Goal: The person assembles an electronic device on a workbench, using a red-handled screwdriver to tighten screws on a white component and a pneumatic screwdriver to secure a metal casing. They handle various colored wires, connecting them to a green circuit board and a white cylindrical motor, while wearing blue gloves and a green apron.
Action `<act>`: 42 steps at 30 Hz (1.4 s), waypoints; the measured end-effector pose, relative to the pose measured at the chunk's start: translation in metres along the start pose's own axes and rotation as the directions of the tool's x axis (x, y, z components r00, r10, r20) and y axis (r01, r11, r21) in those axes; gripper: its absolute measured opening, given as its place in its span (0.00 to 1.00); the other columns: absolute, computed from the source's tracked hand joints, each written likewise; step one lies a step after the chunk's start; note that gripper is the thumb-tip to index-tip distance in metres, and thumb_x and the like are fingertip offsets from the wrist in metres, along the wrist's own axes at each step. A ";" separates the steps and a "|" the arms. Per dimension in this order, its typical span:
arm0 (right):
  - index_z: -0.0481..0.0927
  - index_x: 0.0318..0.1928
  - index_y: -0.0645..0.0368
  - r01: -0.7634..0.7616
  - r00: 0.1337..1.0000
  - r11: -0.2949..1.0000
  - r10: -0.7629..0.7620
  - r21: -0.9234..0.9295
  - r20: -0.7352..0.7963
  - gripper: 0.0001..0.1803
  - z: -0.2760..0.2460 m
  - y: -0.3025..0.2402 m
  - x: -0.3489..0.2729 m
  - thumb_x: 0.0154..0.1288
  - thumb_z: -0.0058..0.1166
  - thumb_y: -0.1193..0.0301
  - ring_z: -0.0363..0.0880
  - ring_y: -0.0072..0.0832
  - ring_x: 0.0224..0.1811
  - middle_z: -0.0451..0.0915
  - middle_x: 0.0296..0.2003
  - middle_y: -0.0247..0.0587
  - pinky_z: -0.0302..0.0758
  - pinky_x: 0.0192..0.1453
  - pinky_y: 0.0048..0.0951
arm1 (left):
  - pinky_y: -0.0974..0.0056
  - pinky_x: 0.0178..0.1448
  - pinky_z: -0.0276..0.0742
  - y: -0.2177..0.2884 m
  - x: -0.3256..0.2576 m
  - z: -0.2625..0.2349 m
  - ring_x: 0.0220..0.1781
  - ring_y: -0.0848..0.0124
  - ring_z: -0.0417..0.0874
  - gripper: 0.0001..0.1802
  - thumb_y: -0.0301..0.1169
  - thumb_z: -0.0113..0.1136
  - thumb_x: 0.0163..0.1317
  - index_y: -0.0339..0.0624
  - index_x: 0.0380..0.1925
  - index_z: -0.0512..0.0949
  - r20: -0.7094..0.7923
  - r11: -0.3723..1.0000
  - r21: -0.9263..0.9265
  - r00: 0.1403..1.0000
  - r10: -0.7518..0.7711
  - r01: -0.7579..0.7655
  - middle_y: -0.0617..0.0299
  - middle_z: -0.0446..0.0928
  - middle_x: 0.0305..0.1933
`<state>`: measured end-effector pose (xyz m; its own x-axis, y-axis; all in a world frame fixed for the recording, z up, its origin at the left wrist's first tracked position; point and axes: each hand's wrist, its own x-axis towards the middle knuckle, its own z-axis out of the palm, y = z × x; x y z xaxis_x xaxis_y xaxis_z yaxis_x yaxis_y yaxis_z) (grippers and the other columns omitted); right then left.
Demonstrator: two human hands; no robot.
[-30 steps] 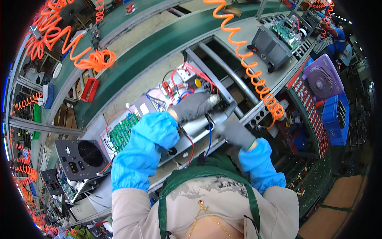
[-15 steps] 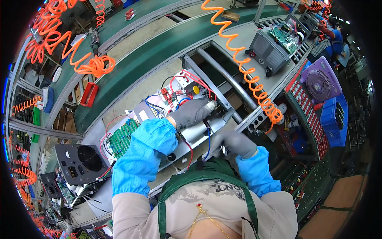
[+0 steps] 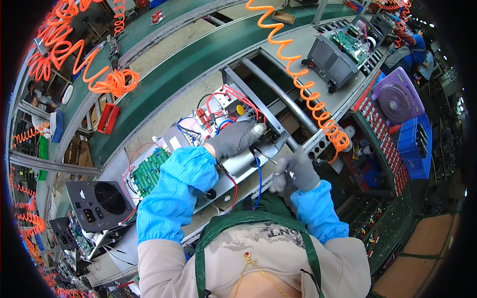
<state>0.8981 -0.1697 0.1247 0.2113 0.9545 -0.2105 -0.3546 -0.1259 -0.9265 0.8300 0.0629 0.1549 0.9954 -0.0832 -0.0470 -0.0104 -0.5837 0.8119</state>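
Note:
An open metal chassis [image 3: 226, 168] lies slantwise before me, with red and blue wires [image 3: 211, 111], a yellow round part [image 3: 240, 110] and a green circuit board [image 3: 150, 171] on it. My left hand [image 3: 232, 140], grey-gloved, reaches over the near right part of the chassis, its fingers closed downward around something hidden below them. Close to the chassis's right corner, my right hand [image 3: 298, 171] is closed on a thin metal rod-like tool [image 3: 267, 157], whose far end points toward my left hand. A blue wire [image 3: 259, 181] and a red wire [image 3: 235, 187] hang over the near edge.
A dark unit with a round fan [image 3: 82, 201] stands at left. Orange coiled hoses [image 3: 308, 94] hang overhead. Beyond the chassis runs a green conveyor [image 3: 164, 82]; a finned grey unit [image 3: 330, 62] sits back right. A purple fan [image 3: 397, 102] and blue bin [image 3: 416, 149] are at right.
My right hand has risen from near my apron toward the chassis's right corner, and the thin tool now shows in it. My left hand stays at nearly the same spot on the chassis.

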 end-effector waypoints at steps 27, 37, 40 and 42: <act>0.82 0.21 0.53 -0.371 0.884 0.101 -0.265 -0.923 -0.384 0.26 0.046 0.036 0.025 0.62 0.46 0.47 0.78 0.42 0.27 0.77 0.22 0.42 0.72 0.30 0.45 | 0.51 0.50 0.69 -0.001 0.001 -0.001 0.44 0.46 0.74 0.30 0.53 0.32 0.70 0.35 0.42 0.73 0.011 0.996 0.077 0.999 0.050 -0.050 0.41 0.75 0.41; 0.82 0.29 0.60 -0.221 0.972 0.804 0.140 -0.552 -0.187 0.21 0.010 0.001 -0.001 0.67 0.48 0.55 0.79 0.27 0.29 0.80 0.25 0.39 0.75 0.38 0.32 | 0.54 0.47 0.71 -0.011 0.004 0.006 0.41 0.52 0.77 0.35 0.58 0.31 0.69 0.35 0.39 0.75 0.005 0.999 -0.048 1.000 -0.003 0.003 0.45 0.77 0.37; 0.83 0.33 0.59 -0.169 0.983 0.851 0.108 -0.497 -0.148 0.20 0.017 -0.019 -0.002 0.67 0.47 0.55 0.79 0.26 0.30 0.80 0.25 0.39 0.75 0.39 0.30 | 0.55 0.48 0.71 -0.005 0.002 0.003 0.41 0.55 0.78 0.36 0.59 0.32 0.68 0.35 0.40 0.76 -0.031 1.000 0.008 1.000 -0.002 0.002 0.47 0.78 0.37; 0.82 0.34 0.59 -0.200 0.979 0.822 0.181 -0.533 -0.088 0.21 0.014 -0.021 0.002 0.68 0.46 0.55 0.79 0.26 0.30 0.79 0.24 0.38 0.75 0.39 0.31 | 0.52 0.51 0.69 -0.007 0.002 0.002 0.43 0.47 0.75 0.33 0.55 0.30 0.70 0.35 0.43 0.74 0.022 0.999 0.008 0.999 -0.045 0.045 0.41 0.76 0.39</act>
<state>0.8933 -0.1614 0.1486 0.2225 0.8884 -0.4016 0.1516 -0.4384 -0.8859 0.8318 0.0652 0.1479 0.9926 -0.0746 -0.0963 0.0334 -0.5934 0.8042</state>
